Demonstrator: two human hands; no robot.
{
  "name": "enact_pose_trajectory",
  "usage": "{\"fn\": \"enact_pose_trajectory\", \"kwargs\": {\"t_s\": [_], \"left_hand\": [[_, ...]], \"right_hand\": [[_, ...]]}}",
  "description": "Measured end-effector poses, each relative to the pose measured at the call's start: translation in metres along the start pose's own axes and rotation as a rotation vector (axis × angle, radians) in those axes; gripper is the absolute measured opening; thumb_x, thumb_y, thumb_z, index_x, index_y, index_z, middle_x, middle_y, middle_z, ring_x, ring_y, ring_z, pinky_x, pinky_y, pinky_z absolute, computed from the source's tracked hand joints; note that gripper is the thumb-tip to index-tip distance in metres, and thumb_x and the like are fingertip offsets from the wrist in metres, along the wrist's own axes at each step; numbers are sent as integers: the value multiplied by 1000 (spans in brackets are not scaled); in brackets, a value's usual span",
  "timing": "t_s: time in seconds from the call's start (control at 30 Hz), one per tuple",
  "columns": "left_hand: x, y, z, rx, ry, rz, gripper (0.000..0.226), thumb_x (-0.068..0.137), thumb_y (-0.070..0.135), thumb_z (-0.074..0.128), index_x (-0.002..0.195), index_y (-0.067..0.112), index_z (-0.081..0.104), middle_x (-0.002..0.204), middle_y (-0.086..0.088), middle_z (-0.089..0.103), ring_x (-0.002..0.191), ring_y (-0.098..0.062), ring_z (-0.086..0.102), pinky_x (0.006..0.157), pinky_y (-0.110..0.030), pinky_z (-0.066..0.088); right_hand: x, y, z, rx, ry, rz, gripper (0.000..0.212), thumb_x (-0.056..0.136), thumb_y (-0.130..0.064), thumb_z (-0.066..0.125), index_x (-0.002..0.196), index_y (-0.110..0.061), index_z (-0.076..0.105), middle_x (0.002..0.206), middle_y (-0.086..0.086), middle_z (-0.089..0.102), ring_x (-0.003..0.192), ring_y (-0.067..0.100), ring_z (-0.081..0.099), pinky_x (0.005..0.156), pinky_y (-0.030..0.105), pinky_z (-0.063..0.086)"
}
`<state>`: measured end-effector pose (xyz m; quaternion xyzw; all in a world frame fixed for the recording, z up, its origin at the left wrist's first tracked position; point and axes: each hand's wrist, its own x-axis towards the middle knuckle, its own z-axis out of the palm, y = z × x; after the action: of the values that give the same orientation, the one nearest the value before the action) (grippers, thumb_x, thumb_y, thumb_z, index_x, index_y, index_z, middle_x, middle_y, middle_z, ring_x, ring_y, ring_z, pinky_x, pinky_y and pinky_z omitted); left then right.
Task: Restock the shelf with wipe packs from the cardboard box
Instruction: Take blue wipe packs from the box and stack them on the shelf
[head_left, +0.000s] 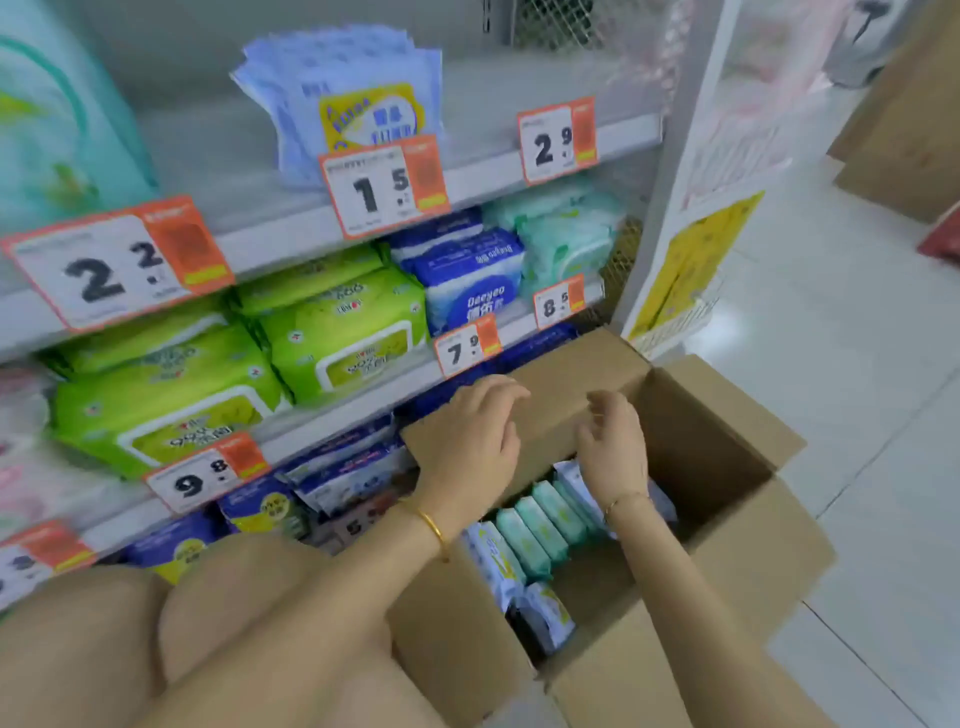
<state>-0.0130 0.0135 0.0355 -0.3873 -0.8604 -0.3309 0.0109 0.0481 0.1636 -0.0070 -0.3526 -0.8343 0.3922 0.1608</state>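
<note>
Honestly, your left hand rests on the cardboard box flap, your right hand hovers empty; that flap could fold back over the wipe packs.

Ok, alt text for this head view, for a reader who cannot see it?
Both hands, left hand and right hand, hover empty over an open cardboard box of upright wipe packs. Beside it, store shelves hold green and blue packs behind price tags.

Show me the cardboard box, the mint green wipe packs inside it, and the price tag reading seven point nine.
cardboard box (727, 441), head view, inner right wall.
mint green wipe packs (540, 525), head view, top of a middle pack.
price tag (465, 351), head view, white face.
</note>
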Motion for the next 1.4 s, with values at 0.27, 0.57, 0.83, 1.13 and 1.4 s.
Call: {"fn": "enact_pose_trajectory", "kwargs": {"t_s": [0.27,0.57,0.83,1.13,1.4], "left_hand": [[-14,-45,67,-24,-228,-218,40,86,-3,43,123,9,53,131,-7,48,122,-22,45,104,-33,35],[-4,-54,67,-166,-190,-329,36,87,-3,42,119,8,54,125,-7,48,111,-21,52,100,-34,41],[-13,-61,66,-196,-236,-407,36,87,-2,44,120,8,53,124,-8,46,104,-22,53,96,-27,40],[-41,-50,55,-112,-651,-123,77,76,24,71,141,24,30,145,5,34,132,-13,35,102,-23,33],[-3,-24,-10,-315,-103,-194,34,84,10,60,117,2,56,93,1,64,86,-11,58,68,-15,43]], "right_hand": [[-15,90,74,-262,-675,279,50,90,-31,59,131,-6,45,130,12,53,117,26,53,90,30,41],[-50,102,152,-260,-899,478,67,88,-42,57,137,-2,36,128,18,52,119,33,50,91,37,42],[-41,119,135,-311,-759,336,44,85,-22,59,59,-16,24,60,0,26,52,12,23,47,26,17],[-31,62,45,482,-417,742,23,90,-19,54,71,-7,48,61,9,45,52,21,45,49,24,43],[-21,-48,-26,596,-407,355,34,94,-37,53,86,-5,62,77,13,67,57,17,66,57,25,55]]}}
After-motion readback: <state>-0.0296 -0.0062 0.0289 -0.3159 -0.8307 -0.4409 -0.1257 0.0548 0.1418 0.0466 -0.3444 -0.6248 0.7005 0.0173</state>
